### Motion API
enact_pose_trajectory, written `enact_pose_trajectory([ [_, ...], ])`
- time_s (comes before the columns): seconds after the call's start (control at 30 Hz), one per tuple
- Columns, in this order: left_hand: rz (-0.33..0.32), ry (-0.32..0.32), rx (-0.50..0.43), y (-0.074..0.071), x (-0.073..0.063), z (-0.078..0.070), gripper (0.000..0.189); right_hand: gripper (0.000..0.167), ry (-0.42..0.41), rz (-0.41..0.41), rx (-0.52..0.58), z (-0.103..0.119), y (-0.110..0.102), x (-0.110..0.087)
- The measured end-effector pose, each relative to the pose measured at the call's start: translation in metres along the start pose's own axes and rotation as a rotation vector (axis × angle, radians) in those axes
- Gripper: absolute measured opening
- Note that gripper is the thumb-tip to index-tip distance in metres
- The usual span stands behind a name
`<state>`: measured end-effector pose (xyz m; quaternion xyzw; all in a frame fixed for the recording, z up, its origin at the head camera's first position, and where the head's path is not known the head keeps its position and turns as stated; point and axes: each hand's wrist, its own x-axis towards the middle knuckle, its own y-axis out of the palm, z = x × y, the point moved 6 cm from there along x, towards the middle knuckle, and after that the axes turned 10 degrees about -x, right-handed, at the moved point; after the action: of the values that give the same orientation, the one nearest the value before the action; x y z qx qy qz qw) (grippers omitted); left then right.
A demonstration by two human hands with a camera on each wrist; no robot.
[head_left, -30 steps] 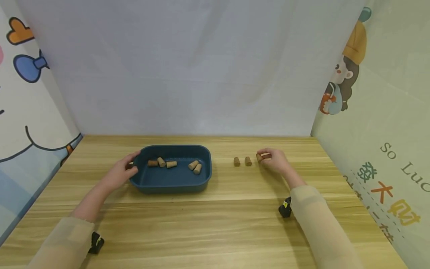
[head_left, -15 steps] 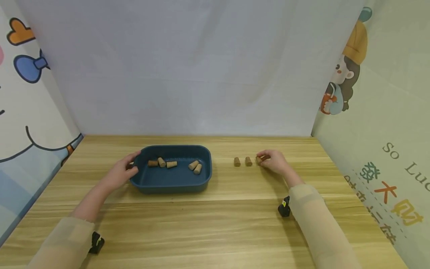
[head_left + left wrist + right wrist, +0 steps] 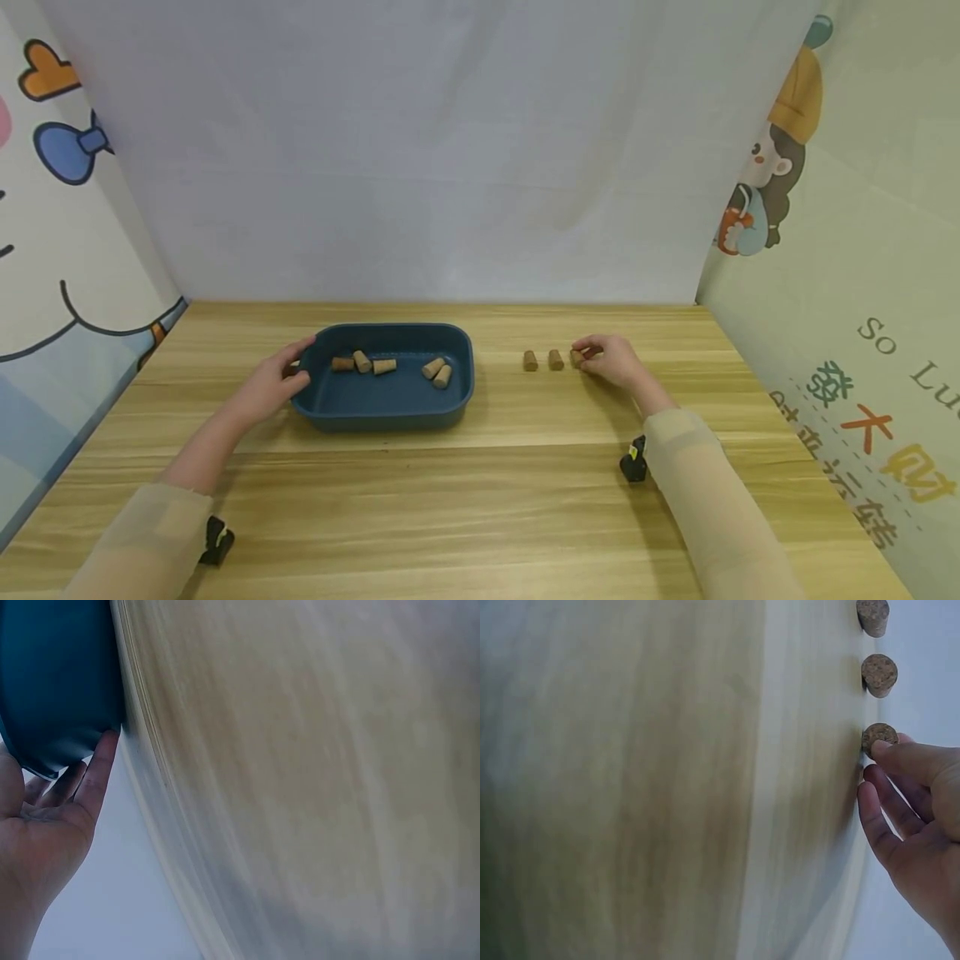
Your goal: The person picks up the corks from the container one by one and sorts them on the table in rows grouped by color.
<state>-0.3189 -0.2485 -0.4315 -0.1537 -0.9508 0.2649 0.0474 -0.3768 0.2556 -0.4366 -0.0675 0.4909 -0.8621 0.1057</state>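
Between the thumb and a finger, my right hand (image 3: 617,362) pinches a cork stopper (image 3: 877,736), which stands upright at the right end of a short row. Its other fingers extend below the stopper in the right wrist view. Two more cork stoppers, a middle one (image 3: 555,360) and a left one (image 3: 530,361), stand upright in that row. My left hand (image 3: 272,385) is at the left end of a dark blue rectangular bin (image 3: 375,422), its fairly straight fingers touching the outside wall. Several corks (image 3: 385,366) lie on their sides inside the bin.
The wooden table (image 3: 420,508) ends at a pale hanging cloth (image 3: 420,167) behind. Printed cloths flank it on the left (image 3: 112,250) and right (image 3: 847,275). Black wrist cameras sit at the left cuff (image 3: 217,542) and right cuff (image 3: 633,461).
The stopper in my right hand has gone from tilted to upright and shifted slightly left, toward the other two. My left hand and the bin have stayed in place.
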Motion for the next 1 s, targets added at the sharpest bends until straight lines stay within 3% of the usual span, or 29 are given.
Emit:
enact_pose_trajectory([
  [0.67, 0.014, -0.018, -0.006, -0.001, -0.001, 0.001, 0.062, 0.040, 0.034, 0.030, -0.016, 0.002, -0.011, -0.010],
  [1.0, 0.010, -0.015, -0.012, -0.001, -0.002, -0.002, 0.062, 0.038, -0.009, -0.021, -0.004, 0.018, -0.026, -0.023],
])
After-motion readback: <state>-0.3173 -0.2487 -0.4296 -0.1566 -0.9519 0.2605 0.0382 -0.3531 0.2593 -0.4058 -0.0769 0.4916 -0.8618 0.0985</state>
